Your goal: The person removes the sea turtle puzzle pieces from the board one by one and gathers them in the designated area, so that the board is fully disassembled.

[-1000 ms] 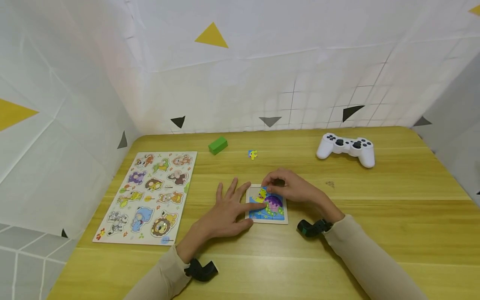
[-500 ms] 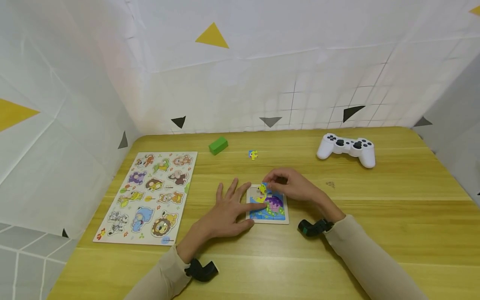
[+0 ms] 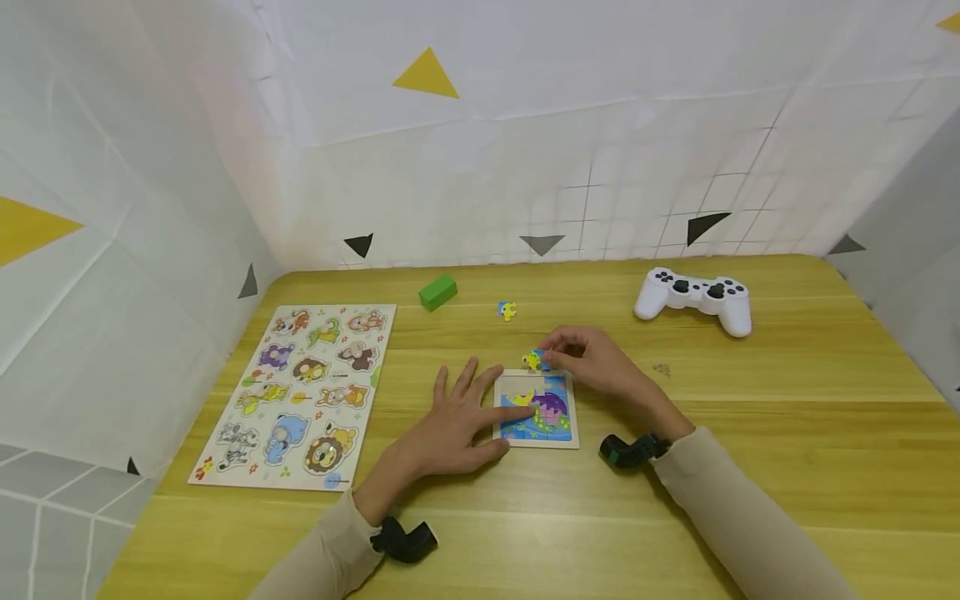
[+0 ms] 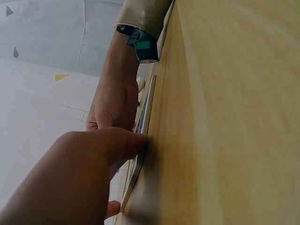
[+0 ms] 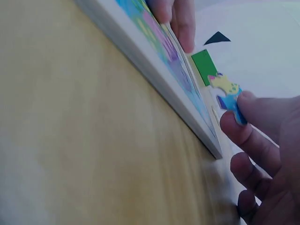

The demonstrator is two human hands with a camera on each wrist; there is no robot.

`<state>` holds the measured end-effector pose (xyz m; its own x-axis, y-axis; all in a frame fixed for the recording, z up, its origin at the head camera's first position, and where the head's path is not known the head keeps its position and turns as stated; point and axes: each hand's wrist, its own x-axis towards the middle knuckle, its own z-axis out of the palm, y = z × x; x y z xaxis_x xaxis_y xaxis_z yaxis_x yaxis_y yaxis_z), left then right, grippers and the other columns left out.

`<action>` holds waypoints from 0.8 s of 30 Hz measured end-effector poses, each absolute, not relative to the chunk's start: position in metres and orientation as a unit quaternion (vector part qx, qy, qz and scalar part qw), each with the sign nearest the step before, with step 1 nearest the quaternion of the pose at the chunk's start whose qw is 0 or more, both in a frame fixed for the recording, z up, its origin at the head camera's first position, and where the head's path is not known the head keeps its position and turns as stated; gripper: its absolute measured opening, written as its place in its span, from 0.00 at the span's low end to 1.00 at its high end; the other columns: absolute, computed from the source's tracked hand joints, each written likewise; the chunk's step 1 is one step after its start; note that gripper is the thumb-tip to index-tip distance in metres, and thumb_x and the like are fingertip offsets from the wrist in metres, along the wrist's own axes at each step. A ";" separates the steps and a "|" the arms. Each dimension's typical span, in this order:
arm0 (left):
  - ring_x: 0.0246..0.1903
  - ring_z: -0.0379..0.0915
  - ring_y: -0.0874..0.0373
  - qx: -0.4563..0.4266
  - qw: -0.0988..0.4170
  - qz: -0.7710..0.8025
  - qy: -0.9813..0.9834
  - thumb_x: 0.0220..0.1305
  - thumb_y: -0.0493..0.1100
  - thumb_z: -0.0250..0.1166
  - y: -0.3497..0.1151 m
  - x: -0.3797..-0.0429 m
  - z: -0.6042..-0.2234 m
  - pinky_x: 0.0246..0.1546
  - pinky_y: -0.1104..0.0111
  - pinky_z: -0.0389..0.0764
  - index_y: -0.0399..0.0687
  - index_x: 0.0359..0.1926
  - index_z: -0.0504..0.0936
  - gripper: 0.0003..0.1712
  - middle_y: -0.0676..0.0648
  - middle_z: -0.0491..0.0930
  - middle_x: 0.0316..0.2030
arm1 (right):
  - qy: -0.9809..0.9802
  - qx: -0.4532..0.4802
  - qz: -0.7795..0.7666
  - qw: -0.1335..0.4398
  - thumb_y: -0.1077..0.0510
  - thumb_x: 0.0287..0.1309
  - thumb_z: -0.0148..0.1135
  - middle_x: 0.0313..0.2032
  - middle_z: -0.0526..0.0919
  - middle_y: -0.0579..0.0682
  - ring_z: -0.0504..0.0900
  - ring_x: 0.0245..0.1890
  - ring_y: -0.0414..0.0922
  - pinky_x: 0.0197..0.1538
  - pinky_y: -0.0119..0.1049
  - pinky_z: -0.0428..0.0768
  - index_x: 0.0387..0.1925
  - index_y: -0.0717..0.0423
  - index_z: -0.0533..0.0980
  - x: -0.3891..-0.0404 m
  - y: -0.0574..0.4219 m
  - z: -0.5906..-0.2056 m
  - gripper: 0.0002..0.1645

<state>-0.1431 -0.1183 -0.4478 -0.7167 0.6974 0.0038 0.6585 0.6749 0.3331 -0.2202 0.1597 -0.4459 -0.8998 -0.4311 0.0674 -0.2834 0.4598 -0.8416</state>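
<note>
My left hand (image 3: 453, 425) lies with its fingers spread, its index fingertip on a small jigsaw puzzle in a pale wooden tray (image 3: 543, 445). Its thumb is at the tray's near left corner. Above the tray's far edge, my right hand (image 3: 597, 360) pinches a yellow-and-blue puzzle piece (image 3: 533, 360) between thumb and index finger. In the right wrist view that puzzle piece (image 5: 228, 91) is tilted and raised over the tray's corner, other fingers curled below. A bare patch shows at the puzzle's far side; purple, pink and blue pieces fill the rest.
Another yellow-and-blue piece (image 3: 507, 311) lies beyond the tray, with a green block (image 3: 438, 292) to its left. A large animal puzzle board (image 3: 311, 481) occupies the left side. A white game controller (image 3: 693, 298) rests at the back right, before the white cloth wall.
My right hand has lifted the puzzle piece out of the tray's far part and drawn it away beyond the far edge, uncovering the bare patch. The left hand has stayed put.
</note>
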 end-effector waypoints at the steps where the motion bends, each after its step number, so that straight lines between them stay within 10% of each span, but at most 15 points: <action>1: 0.80 0.29 0.30 0.371 0.062 0.157 0.913 0.73 0.64 0.50 -0.118 -0.143 -0.448 0.68 0.25 0.32 0.88 0.73 0.61 0.29 0.42 0.43 0.82 | 0.853 -0.207 -0.474 0.072 0.54 0.69 0.64 0.35 0.87 0.49 0.81 0.38 0.45 0.46 0.34 0.78 0.46 0.50 0.84 -0.222 0.160 -0.446 0.08; 24: 0.80 0.29 0.32 0.371 0.057 0.145 0.916 0.72 0.69 0.51 -0.118 -0.143 -0.450 0.69 0.26 0.32 0.90 0.73 0.60 0.30 0.43 0.43 0.82 | 0.885 -0.172 -0.431 0.045 0.60 0.73 0.56 0.43 0.87 0.55 0.78 0.38 0.47 0.44 0.39 0.76 0.51 0.55 0.83 -0.260 0.159 -0.439 0.13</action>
